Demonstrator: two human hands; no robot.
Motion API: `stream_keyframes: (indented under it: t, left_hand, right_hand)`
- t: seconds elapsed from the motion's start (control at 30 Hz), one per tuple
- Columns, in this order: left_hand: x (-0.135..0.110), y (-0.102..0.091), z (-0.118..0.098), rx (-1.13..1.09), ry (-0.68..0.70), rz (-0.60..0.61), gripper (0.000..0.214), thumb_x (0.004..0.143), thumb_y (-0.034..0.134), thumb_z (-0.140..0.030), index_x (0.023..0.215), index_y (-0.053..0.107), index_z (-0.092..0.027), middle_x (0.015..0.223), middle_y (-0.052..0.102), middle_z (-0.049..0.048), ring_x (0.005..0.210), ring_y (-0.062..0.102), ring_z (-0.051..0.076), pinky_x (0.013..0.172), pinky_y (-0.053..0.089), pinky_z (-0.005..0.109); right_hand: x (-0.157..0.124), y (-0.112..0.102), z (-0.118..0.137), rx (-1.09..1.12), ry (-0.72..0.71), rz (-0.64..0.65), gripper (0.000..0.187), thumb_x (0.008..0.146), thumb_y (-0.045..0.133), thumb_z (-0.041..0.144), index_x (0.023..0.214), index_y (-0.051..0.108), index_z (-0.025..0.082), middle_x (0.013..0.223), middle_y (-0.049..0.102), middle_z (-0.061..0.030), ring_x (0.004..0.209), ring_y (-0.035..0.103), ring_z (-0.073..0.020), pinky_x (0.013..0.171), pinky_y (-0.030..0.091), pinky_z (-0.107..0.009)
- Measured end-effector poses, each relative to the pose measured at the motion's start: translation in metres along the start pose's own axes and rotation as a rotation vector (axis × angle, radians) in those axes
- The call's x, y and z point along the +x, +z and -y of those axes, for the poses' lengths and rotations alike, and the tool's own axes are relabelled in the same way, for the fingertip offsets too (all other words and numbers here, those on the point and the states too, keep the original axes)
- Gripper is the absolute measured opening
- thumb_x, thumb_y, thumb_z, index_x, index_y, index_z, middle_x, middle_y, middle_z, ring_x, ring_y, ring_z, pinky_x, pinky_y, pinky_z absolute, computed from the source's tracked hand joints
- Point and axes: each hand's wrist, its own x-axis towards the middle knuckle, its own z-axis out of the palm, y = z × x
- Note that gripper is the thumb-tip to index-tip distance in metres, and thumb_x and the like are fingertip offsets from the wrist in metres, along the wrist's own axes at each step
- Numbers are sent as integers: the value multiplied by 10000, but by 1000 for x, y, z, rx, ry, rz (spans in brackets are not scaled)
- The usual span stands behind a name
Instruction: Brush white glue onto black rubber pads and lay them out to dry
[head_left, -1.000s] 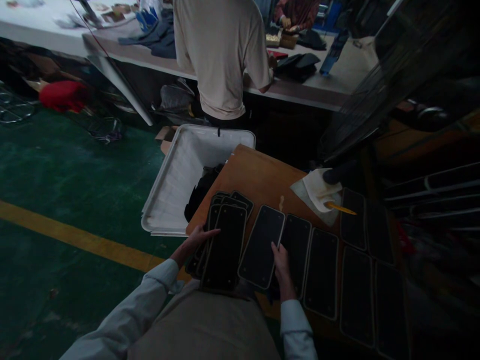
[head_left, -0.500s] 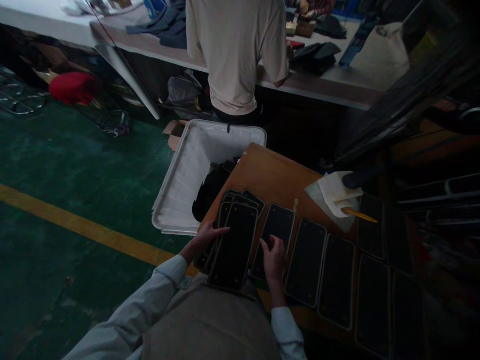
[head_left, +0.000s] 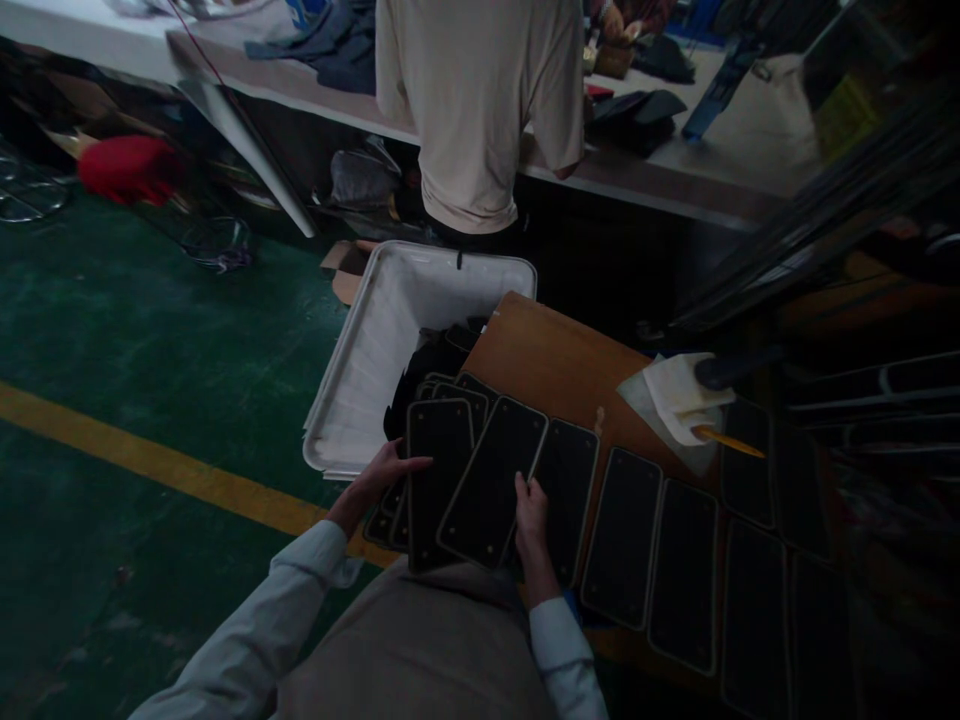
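My left hand [head_left: 381, 478] is closed on the left edge of a black rectangular panel [head_left: 435, 465] with rounded corners, a pale rim and small studs near its corners. Its thumb lies on top; the other fingers are mostly hidden underneath. With my right hand [head_left: 532, 512] I grip the right edge of a second black panel [head_left: 495, 485], tilted and overlapping the first. Beneath and behind them, several more panels [head_left: 382, 528] lie in an uneven pile at the table's left edge. Another black panel [head_left: 568, 490] lies flat just right of my right hand.
On the brown table [head_left: 551, 345], several black panels [head_left: 622, 540] lie in rows to the right. A white container [head_left: 679, 395] with a yellow-handled brush [head_left: 731, 442] stands behind them. Beyond the left edge is a white bin [head_left: 349, 370] holding black pieces. A person [head_left: 480, 110] stands at a long workbench ahead.
My right hand, empty before, has closed on a panel. My left hand has moved a little left with its panel, and the two panels now overlap.
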Motion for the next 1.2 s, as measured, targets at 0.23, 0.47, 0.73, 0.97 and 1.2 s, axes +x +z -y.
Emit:
stream_keyframes:
  t: [0.23, 0.47, 0.73, 0.97, 1.2]
  left_hand:
    - [-3, -30, -2, -27, 10, -72, 589, 607, 904, -327, 1103, 662, -119, 1021, 772, 117, 867, 744, 290, 743, 639, 364]
    - [2, -35, 1, -36, 14, -98, 596, 579, 919, -312, 1083, 667, -117, 1020, 772, 113, 907, 736, 297, 793, 628, 375]
    - [0, -35, -2, -60, 16, -88, 585, 598, 909, -312, 1091, 663, -113, 1040, 766, 123, 897, 738, 290, 792, 626, 378]
    - [0, -36, -2, -45, 32, -95, 635, 601, 913, -325, 1136, 645, -114, 1072, 758, 127, 923, 735, 282, 800, 627, 375]
    - [-8, -54, -1, -51, 26, -154, 605, 636, 894, -341, 1139, 635, -127, 1032, 766, 117, 867, 743, 267, 752, 635, 363]
  right_hand:
    - [9, -3, 21, -201, -66, -128, 522, 828, 397, 667, 885, 589, 185, 815, 636, -107, 739, 584, -242, 680, 431, -346]
    - [-27, 15, 42, -685, -431, -179, 512, 890, 547, 454, 1285, 543, 128, 1253, 541, -238, 1151, 506, -384, 890, 422, -465]
    - [-18, 28, 27, -670, -453, -79, 465, 895, 506, 262, 1351, 463, 181, 1097, 593, -131, 963, 597, -274, 771, 486, -365]
    - [-28, 20, 45, -1122, -511, 33, 490, 924, 488, 149, 1379, 526, 328, 1322, 533, -119, 1115, 523, -274, 840, 404, -388]
    - [-29, 2, 40, -1160, -421, -23, 440, 941, 503, 212, 1373, 543, 290, 1248, 568, -132, 1070, 517, -271, 817, 370, -379]
